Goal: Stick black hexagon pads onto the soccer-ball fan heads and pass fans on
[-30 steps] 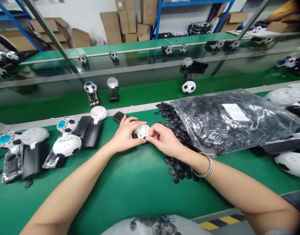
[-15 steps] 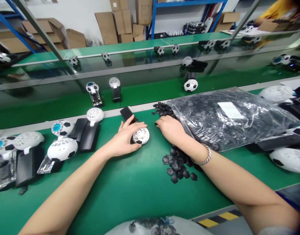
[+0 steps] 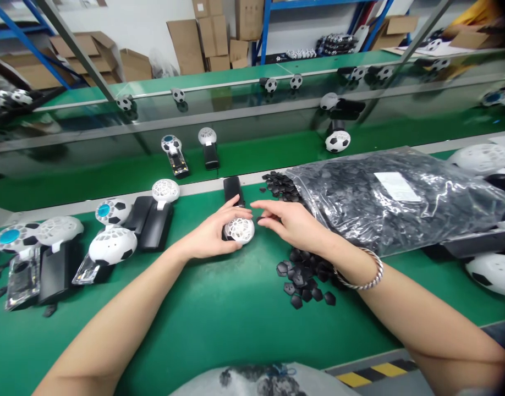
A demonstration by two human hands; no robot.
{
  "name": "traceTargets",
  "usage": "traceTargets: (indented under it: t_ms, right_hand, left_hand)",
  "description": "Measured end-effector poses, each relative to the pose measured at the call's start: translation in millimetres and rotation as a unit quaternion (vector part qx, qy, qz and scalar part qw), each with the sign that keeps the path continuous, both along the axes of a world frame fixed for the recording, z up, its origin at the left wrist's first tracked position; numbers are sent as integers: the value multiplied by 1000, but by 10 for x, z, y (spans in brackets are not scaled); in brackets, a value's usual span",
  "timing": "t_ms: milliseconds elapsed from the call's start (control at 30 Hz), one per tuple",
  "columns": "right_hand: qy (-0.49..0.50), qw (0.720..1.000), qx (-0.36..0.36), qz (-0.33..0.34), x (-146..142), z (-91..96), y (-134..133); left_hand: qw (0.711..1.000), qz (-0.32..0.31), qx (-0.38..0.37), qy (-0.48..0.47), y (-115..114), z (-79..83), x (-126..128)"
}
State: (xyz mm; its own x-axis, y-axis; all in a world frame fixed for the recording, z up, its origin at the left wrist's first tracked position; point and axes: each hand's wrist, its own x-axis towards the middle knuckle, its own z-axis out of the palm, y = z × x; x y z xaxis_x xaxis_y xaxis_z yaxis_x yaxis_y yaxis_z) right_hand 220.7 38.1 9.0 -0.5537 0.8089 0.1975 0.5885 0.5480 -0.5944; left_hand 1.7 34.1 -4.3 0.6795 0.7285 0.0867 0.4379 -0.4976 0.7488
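Observation:
My left hand [image 3: 213, 234] is wrapped round a small fan with a white football-patterned grille [image 3: 240, 230] and a black handle [image 3: 232, 190], holding it on the green bench. My right hand [image 3: 296, 223] hovers just right of the grille, thumb and fingers pinched on a small black piece [image 3: 261, 219]. Loose black pentagon pieces [image 3: 304, 278] lie under my right wrist, spilled from a clear plastic bag [image 3: 384, 203] full of them.
Several football fans and black handles [image 3: 112, 242] lie at the left of the bench. More fans [image 3: 176, 154] ride the conveyor belt behind. White fan shells [image 3: 494, 272] sit at the right edge. Cardboard boxes and blue racks stand at the back.
My right hand left the fan, reached to the pile by the bag, and has come back toward the grille pinching a black piece. The left hand kept hold of the fan.

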Motion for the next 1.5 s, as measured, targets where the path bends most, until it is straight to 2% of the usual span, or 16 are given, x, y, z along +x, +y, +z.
traceTargets:
  t_ms: [133,233,600,800,967,1067,1167,1267,1333,1400,1500]
  right_hand:
    - [16,999,-17,35,-14,62,-67]
    - [54,997,-39,42,-42,33,-89]
    - [168,977,-129,0,-176,-189,-56]
    - [181,975,-130,-5,-184,-228,-36]
    - [152,980,-126,-6,-197,-227,-54]
    - [84,989,-120,-1,-114,-132,1]
    - [-105,991,-54,-62,60,9,93]
    - [-284,950,-6,-130,206,79,161]
    - [-336,933,-11,-125,246,64,183]
    - [-348,931,-15,-111,250,22,194]
    - [-332,938,-3,-98,239,-35,200]
  left_hand:
    - [1000,22,-2,6,-7,-27,-1]
    - [999,48,-11,9,-10,-39,3]
    - [997,77,-3,-24,-31,-109,103]
    - [995,89,8,-34,-43,-131,157]
    - [996,80,29,-18,-24,-116,174]
    - [997,69,17,-10,-29,-100,162]
    - [996,84,39,8,-79,-119,176]
    - [976,198,84,45,-142,-144,207]
    - [961,254,84,70,-155,-134,199]
    - [967,237,55,71,-134,-97,151]
    - [989,140,-11,53,-68,-15,34]
